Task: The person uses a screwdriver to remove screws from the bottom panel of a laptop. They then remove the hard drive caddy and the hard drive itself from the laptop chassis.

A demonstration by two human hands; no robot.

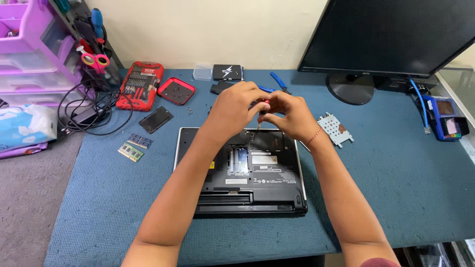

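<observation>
Over the far edge of the upturned black laptop with its silver rim [247,170], seen from the head camera, both hands met. The left hand [232,106] and right hand [289,114] were pinched together around a small red-handled screwdriver [262,105], whose thin shaft pointed straight down, its long axis upright, toward the open bay near the laptop's far side. Neither hand was clearly nearer. The tip and the screw beneath it were hidden by the fingers. A silver metal drive bracket [335,129] lay right of the hands on the blue mat [396,188].
</observation>
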